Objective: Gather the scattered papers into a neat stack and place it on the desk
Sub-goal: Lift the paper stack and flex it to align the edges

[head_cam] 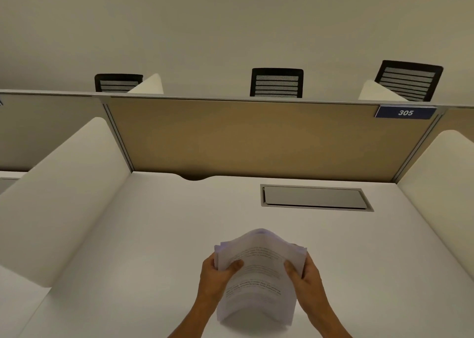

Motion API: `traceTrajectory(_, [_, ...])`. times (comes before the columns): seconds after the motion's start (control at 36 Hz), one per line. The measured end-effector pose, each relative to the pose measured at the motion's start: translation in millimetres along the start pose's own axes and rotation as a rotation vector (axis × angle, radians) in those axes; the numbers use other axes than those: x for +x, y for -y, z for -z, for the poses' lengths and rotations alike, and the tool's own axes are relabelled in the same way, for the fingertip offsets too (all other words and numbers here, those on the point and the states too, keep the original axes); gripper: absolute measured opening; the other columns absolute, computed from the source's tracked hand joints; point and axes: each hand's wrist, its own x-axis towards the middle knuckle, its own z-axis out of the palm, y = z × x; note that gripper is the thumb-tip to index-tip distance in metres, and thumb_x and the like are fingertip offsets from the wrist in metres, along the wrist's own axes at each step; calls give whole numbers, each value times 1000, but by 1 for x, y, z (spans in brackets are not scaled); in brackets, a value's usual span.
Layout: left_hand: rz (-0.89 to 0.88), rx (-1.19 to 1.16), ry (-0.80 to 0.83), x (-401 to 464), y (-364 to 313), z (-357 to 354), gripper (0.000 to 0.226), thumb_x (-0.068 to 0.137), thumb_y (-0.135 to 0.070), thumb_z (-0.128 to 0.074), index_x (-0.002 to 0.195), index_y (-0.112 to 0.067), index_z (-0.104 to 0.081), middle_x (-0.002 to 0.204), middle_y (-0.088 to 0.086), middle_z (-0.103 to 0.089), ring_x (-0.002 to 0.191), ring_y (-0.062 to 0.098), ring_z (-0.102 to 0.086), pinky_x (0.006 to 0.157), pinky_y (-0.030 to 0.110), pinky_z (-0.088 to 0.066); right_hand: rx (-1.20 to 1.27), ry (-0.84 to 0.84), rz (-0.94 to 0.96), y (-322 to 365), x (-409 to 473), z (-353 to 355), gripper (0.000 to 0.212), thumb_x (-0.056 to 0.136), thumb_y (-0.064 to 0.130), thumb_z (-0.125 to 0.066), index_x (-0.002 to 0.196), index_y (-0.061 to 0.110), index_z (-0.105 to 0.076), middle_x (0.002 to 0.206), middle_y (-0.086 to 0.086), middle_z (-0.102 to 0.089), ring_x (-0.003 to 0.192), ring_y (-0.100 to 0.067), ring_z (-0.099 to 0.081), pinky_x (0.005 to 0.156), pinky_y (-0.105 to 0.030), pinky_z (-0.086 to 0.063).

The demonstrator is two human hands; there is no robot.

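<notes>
A stack of white printed papers (259, 273) is held up off the white desk (154, 235), bowed upward along its middle. My left hand (215, 276) grips the stack's left edge, thumb on top of the top sheet. My right hand (305, 276) grips the right edge the same way. The sheet edges at the upper corners are slightly uneven. The stack's lower end curves down toward the desk near me; whether it touches the surface I cannot tell.
A grey cable hatch (315, 198) is set into the desk at the back right. White side dividers (64, 189) and a tan back panel (256, 137) enclose the carrel. A blue sign reading 305 (405, 112) hangs top right. Black chairs (277, 82) stand beyond.
</notes>
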Motion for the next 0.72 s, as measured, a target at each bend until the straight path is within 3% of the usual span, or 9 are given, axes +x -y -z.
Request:
traceTrajectory(0.08, [-7,-1,-48,4,1,6,41,54,-60,-82,89,-40,-75,85,-5,-79,75,13,-75,61,33,-63,59,-59,-1,1,2,8,35,94,23,-65,121,43,-56,107,17,-68,95,-6,-68,75,-30,-60])
traceTrajectory(0.17, [18,-2,6,4,3,9,43,55,-54,-84,93,-34,-76,88,-2,-79,80,18,-75,69,41,-64,82,-52,-34,0,1,12,39,89,21,-72,122,36,-58,108,14,-69,95,-8,-70,74,-28,-61])
traceTrajectory(0.25, [52,19,113,1,7,8,46,58,-42,-89,98,-23,-76,94,5,-79,89,24,-75,80,49,-62,32,8,-124,-4,0,7,27,88,18,-74,113,26,-65,100,10,-77,87,-7,-74,65,-18,-59])
traceTrajectory(0.36, [59,21,134,-1,7,8,51,58,-42,-90,101,-17,-76,97,8,-79,92,26,-75,83,51,-61,-27,-29,-144,-7,0,8,10,94,19,-66,101,22,-73,90,10,-79,78,-5,-73,59,-13,-55])
traceTrajectory(0.5, [107,26,152,-1,5,9,45,61,-39,-87,102,-23,-76,98,3,-79,90,22,-75,76,41,-63,-78,8,-179,-10,-3,7,10,94,18,-67,98,25,-73,90,10,-79,80,-7,-74,62,-18,-57])
traceTrajectory(0.61, [61,19,104,6,-6,19,44,61,-50,-82,95,-23,-77,93,4,-79,85,19,-75,67,26,-60,-176,20,-152,-8,1,11,14,97,17,-63,94,23,-75,86,9,-79,76,-6,-74,60,-17,-56])
traceTrajectory(0.72, [-56,185,246,24,-35,35,35,69,-47,-79,90,-18,-77,86,4,-78,80,17,-73,67,24,-56,-289,20,-115,1,10,16,11,96,25,-63,98,24,-74,87,4,-79,80,-14,-75,66,-27,-59])
